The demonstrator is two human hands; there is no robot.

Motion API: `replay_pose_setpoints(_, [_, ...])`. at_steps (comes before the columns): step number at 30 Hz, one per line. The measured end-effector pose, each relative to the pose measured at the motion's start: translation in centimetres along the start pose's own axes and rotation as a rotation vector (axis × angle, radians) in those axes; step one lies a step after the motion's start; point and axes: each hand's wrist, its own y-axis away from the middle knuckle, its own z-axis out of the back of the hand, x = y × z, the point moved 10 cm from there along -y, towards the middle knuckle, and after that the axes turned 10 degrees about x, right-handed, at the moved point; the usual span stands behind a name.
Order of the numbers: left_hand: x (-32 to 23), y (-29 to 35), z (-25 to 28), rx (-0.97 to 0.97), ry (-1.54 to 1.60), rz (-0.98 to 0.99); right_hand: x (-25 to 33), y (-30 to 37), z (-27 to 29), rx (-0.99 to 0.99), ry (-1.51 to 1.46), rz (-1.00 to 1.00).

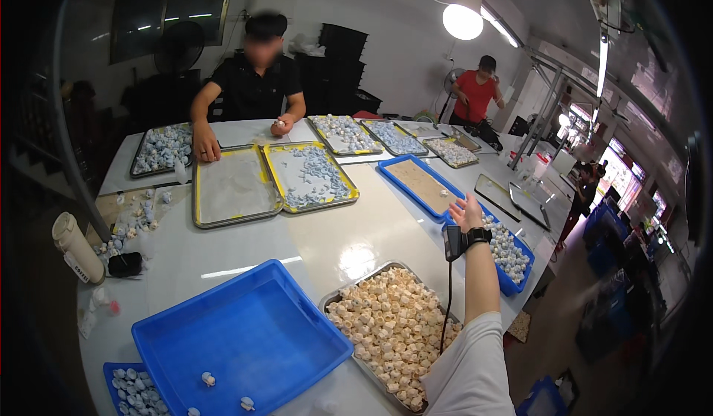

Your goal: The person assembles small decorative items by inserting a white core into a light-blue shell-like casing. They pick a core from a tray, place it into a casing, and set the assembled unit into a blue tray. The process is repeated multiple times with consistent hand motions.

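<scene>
Table [319, 223]: slim blue tray [408, 192], tan bed [413, 181]; right hand [467, 215] at near end, fingers loosely spread, small white piece [444, 193] on bed just beyond fingertips. Light, low touch judged best. Left hand unseen. Around: large blue tray [245, 327], metal tray [377, 381] of cream pieces [394, 319]; black cable [449, 290] hanging across could snag.

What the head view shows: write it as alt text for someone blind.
The right hand is stretched out, fingers open, by a tan-bottomed blue tray; nearer lie a heap of cream pieces and a big blue tray. Across the table, a co-worker faces more trays.
</scene>
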Motion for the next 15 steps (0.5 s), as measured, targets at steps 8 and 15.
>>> replay_pose_setpoints(8, [-0.9, -0.5, -1.5, 0.042, 0.117, -0.036, 1.2, 8.2, -3.0, 0.289, 0.465, -0.155])
replay_pose_setpoints(15, [-3.1, -1.2, -2.6, 0.148, -0.031, -0.057, 10.2, 22.3, -3.4, 0.421, 0.490, 0.001])
